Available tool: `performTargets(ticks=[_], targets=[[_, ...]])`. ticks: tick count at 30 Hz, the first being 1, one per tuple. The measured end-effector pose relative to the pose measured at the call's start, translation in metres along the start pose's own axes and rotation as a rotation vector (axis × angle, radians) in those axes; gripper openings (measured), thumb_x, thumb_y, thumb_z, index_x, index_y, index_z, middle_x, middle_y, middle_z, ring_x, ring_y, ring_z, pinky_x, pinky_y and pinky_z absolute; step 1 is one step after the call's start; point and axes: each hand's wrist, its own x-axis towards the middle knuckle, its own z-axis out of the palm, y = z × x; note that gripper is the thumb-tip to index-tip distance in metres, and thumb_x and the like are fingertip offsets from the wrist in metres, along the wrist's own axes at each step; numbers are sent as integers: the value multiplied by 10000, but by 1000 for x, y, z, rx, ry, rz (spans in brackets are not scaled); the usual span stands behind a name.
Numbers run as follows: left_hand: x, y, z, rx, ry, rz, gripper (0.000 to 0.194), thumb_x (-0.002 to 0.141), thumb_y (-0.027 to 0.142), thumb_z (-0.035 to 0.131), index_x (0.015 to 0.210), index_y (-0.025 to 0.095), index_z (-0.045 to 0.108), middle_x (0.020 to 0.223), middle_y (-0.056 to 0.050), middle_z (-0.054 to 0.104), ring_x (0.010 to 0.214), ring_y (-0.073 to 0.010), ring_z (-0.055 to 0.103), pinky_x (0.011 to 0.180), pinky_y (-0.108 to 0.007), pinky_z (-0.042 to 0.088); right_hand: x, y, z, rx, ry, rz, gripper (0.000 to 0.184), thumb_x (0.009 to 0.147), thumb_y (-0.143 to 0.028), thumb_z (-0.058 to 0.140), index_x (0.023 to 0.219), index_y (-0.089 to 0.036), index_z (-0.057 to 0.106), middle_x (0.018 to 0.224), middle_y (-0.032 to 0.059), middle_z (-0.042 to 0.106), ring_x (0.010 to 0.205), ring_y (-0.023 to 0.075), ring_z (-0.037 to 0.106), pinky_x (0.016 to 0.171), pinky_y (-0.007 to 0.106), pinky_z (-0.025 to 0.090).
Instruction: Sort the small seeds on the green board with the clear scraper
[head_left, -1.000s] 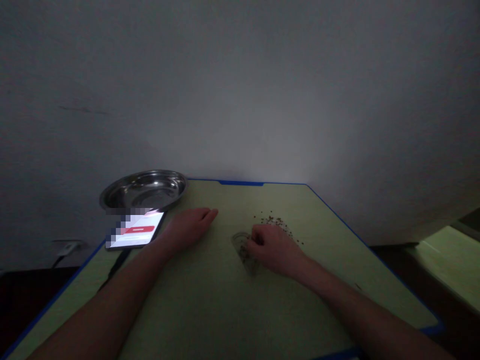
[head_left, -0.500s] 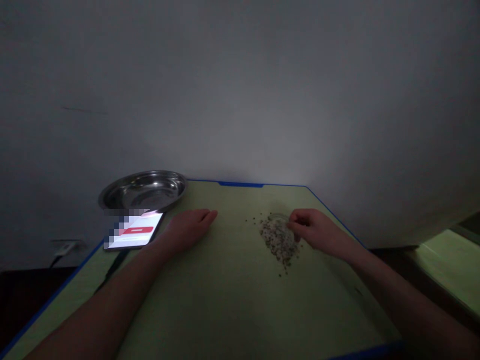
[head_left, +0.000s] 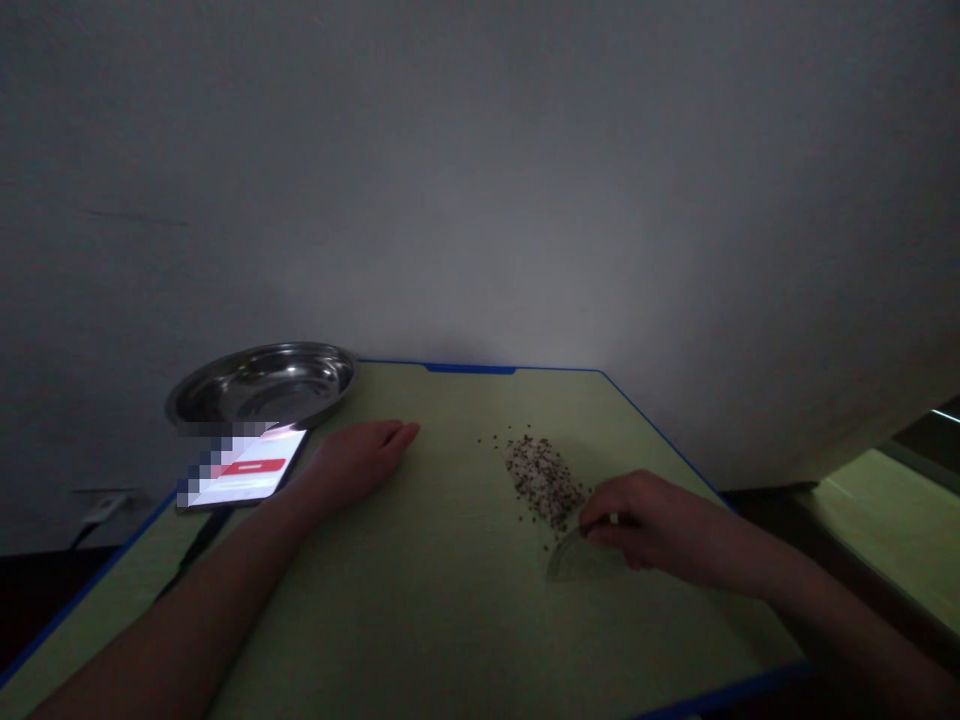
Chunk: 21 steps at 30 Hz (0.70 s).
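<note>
A clear half-round plastic protractor (head_left: 570, 560) is pinched in my right hand (head_left: 641, 520), its curved edge down on the table by the near end of a small pile. This pile of pale grains mixed with dark ones (head_left: 544, 478) looks like rice with small beans, though the kind is hard to tell in the dim light. A few dark grains lie loose around it. My left hand (head_left: 364, 455) rests on the table left of the pile, fingers curled in and nothing visible in them.
A shiny steel basin (head_left: 262, 385) stands at the back left. Before it, a tablet or phone with a lit screen (head_left: 251, 470) lies beside my left forearm. The pale green table (head_left: 450, 600) has a blue edge and meets a grey wall (head_left: 480, 200).
My right hand has come nearer with the protractor, from the pile's far right side to its near end. The pile looks narrower. My left hand stays in place while the view shifts slightly.
</note>
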Motion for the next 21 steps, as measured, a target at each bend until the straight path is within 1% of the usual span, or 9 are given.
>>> performTargets(ticks=[2,5,8,10,12,14,16,18,21], targets=[[0,-1,0,-8,9,5,549,868,545,228,889,201,656,894,-102,681,789,-248,612,719,-359,423,11,7,-3,-42,45,-5,176,810,-170,520,766,-191,689,660,1,641,535,111,540,512,233,379],[0,0,-1,-12,-8,3,553,864,547,232,847,196,658,876,-106,682,777,-249,615,713,-359,426,31,16,-11,-86,101,-8,209,813,-174,502,692,-178,672,564,-8,582,519,116,514,503,238,356],[0,2,-3,-6,-21,-5,559,867,547,225,822,192,654,861,-106,684,767,-248,620,708,-358,430,43,21,-21,-76,136,-12,198,815,-199,509,704,-169,671,584,0,593,532,119,526,512,237,364],[1,2,-3,-6,-18,-4,552,869,540,227,844,194,657,879,-103,686,784,-250,625,717,-357,431,41,24,-27,-51,161,-9,182,819,-224,519,763,-162,681,651,16,630,556,123,546,533,242,385],[1,2,-3,-3,-13,-13,548,867,534,235,862,192,663,896,-105,689,801,-256,627,724,-359,432,32,29,-32,-40,186,-3,163,813,-243,542,802,-162,682,707,30,649,597,132,565,564,250,408],[1,2,-3,-3,-5,-19,549,861,537,243,879,190,667,902,-107,690,807,-260,627,727,-361,431,21,35,-33,-24,178,14,135,792,-260,583,809,-168,680,736,35,653,638,145,579,588,258,424],[1,2,-3,-10,-6,-17,557,857,547,243,889,190,670,893,-104,690,800,-257,627,726,-359,431,12,42,-31,15,118,47,119,768,-276,622,801,-176,677,731,30,651,646,150,582,579,257,431],[0,2,-3,-10,-10,-14,556,855,544,245,888,191,673,887,-100,690,798,-254,627,726,-357,431,8,47,-26,55,69,83,127,749,-294,652,793,-177,675,714,25,650,633,151,582,559,253,431],[-1,2,-4,-12,-2,-10,546,854,541,254,874,195,676,892,-98,692,812,-255,628,729,-353,432,16,50,-20,47,110,85,141,717,-295,687,783,-171,676,726,27,647,648,154,585,573,256,436]])
